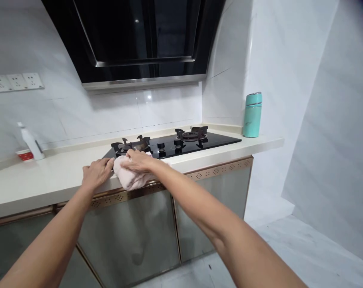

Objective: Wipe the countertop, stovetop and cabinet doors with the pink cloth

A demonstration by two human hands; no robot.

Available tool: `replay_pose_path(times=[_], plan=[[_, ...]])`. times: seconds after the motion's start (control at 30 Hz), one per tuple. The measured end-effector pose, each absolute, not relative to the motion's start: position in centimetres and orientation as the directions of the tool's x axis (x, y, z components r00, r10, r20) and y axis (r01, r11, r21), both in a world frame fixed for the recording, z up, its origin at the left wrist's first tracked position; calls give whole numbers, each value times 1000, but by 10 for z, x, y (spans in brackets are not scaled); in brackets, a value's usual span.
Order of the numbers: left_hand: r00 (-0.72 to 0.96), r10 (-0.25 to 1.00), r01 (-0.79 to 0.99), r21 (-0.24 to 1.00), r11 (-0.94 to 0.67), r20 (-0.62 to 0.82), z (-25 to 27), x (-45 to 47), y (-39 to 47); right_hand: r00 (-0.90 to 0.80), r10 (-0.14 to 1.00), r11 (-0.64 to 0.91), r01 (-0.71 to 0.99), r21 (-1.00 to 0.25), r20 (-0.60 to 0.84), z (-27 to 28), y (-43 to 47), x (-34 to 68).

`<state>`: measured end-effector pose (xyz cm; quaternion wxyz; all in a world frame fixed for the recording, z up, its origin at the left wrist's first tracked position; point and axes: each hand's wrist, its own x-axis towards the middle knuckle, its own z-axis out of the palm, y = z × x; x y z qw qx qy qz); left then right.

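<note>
A pale pink cloth point(128, 177) is held bunched up in the right hand point(138, 161), with the grip closed around it. The cloth is pressed at the front left part of the black stove point(222, 139), and some of it is hung over the front edge of the surface point(58, 162). The left hand point(98, 174) is laid palm down on the surface just beside the cloth, its grip loose and unclosed.

The way behind the cloth is blocked by the left burner point(141, 145), with its dark prongs stuck up. Two black knobs point(160, 147) are set to the right, and past them the right burner point(191, 135) is seen. Part of the cupboard point(133, 232) below is hidden by both arms.

On the far left, a white bottle point(32, 142) is stood just beside a small red and white cup point(24, 155), under wall sockets point(18, 82). A blue-green flask point(252, 116) is stood past the stove's right end. The space over the stove is taken up by a big black hood point(139, 40).
</note>
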<state>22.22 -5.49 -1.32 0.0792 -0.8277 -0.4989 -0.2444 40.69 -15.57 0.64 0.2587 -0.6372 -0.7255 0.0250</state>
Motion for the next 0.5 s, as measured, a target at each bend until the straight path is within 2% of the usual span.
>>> replay_pose_path(times=[0.1,0.17,0.23,0.3,0.4,0.5], plan=[[387,772,839,154,-521,504,-15,221,-51,-215,947,286,904,-318,241,3,-178,437],[395,755,816,177,-550,524,-16,221,-49,-238,929,310,920,-242,284,-7,-188,449],[402,723,782,200,-590,562,-18,220,-48,-141,908,240,946,-216,395,-17,-189,449],[403,677,732,226,-642,616,-21,221,-50,12,885,126,956,-265,465,-24,-182,441],[434,575,627,226,-746,693,-25,228,-58,164,876,15,930,-367,453,-22,-162,426],[454,434,523,162,-837,778,-23,247,-73,283,857,-66,890,-452,430,-12,-143,419]])
